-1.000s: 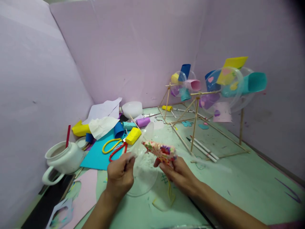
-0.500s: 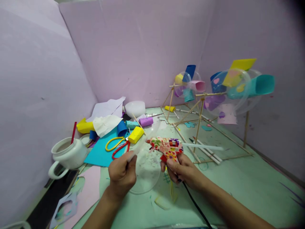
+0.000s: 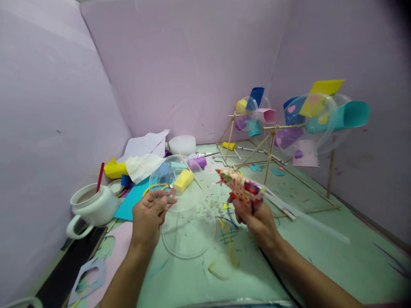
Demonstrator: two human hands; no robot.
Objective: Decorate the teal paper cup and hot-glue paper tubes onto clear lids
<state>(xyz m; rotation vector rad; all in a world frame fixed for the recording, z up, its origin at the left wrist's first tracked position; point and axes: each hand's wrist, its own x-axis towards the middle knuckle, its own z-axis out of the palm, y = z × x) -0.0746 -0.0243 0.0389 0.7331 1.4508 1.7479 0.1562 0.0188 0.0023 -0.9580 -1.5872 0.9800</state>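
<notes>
My left hand (image 3: 148, 216) pinches the near left edge of a clear plastic disc (image 3: 188, 202), which is tilted up above the table. Through the disc show a yellow paper tube (image 3: 183, 181) and scissors with yellow and red handles (image 3: 150, 187). In my right hand (image 3: 258, 220) is a hot glue gun (image 3: 245, 188) with a flowery cover, its nozzle pointing up and left, apart from the disc. A long whitish glue stick (image 3: 316, 224) sticks out of its back, blurred. Beneath the raised disc, a second clear disc (image 3: 189, 244) lies flat on the table.
Two stick frames with paddle wheels (image 3: 321, 124) made of clear discs and coloured tubes stand at the right and back. On the left are a white pot (image 3: 94, 209), blue sheet (image 3: 128, 203) and pink sheet (image 3: 120, 239). A black cord (image 3: 279, 278) trails from the glue gun.
The disc in my left hand has turned from nearly edge-on to facing me, and that hand has shifted left. My right hand has moved right, tipping the glue gun's nozzle upward.
</notes>
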